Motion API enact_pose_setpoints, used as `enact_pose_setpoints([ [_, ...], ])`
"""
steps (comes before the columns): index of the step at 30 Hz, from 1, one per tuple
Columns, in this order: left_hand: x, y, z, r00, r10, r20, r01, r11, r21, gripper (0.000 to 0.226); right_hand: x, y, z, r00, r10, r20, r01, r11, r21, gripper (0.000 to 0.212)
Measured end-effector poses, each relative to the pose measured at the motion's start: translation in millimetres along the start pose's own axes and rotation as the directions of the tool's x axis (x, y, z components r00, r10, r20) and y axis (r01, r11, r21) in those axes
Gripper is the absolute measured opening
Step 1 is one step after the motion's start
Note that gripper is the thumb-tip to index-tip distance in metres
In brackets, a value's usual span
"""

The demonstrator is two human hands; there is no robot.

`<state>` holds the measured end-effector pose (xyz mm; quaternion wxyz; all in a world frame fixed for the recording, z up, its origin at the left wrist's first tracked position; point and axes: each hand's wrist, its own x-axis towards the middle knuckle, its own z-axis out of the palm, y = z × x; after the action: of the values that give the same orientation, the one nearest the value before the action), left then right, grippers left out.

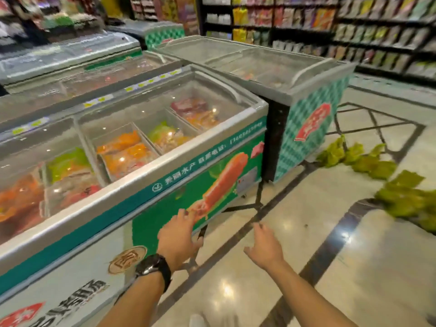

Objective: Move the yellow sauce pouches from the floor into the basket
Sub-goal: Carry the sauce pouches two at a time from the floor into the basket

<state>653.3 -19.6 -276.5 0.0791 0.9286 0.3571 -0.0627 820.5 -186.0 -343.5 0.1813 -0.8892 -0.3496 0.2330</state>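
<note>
Several yellow-green sauce pouches (361, 159) lie scattered on the shiny tiled floor at the right, and a second heap of pouches (410, 197) lies nearer the right edge. No basket is in view. My left hand (179, 237), with a black watch on its wrist, reaches forward beside the front of a chest freezer, fingers relaxed, holding nothing. My right hand (264, 249) is stretched out over the floor, fingers spread and empty. Both hands are well short of the pouches. The picture is blurred by motion.
A row of glass-topped chest freezers (146, 175) with packaged food fills the left and centre. Another freezer with a green diamond pattern (306, 128) stands beyond, close to the pouches. Stocked shelves (354, 31) line the back. Marble floor with dark inlay bands (330, 244) stretches to the right.
</note>
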Motion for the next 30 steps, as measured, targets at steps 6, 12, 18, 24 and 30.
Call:
enact_pose_setpoints([
  [6, 87, 40, 5, 0.979, 0.176, 0.101, -0.178, 0.984, 0.005, 0.071, 42, 40, -29, 0.988, 0.143, -0.055, -0.144, 0.989, -0.021, 0.069],
  [12, 198, 88, 1, 0.925, 0.344, 0.159, -0.349, 0.937, 0.003, 0.068, 92, 68, -67, 0.952, 0.291, -0.093, -0.296, 0.954, -0.038, 0.068],
  [18, 289, 162, 2, 0.844, 0.492, 0.214, -0.503, 0.864, -0.003, 0.063, 131, 110, -120, 0.88, 0.446, -0.165, -0.454, 0.891, -0.015, 0.068],
  [24, 365, 258, -2, 0.734, 0.636, 0.238, -0.663, 0.747, 0.048, 0.07, 158, 180, -169, 0.791, 0.569, -0.224, -0.569, 0.819, 0.071, 0.062],
  [30, 439, 378, -2, 0.695, 0.675, 0.247, -0.713, 0.691, 0.117, 0.067, 209, 283, -225, 0.725, 0.64, -0.254, -0.613, 0.768, 0.185, 0.06],
])
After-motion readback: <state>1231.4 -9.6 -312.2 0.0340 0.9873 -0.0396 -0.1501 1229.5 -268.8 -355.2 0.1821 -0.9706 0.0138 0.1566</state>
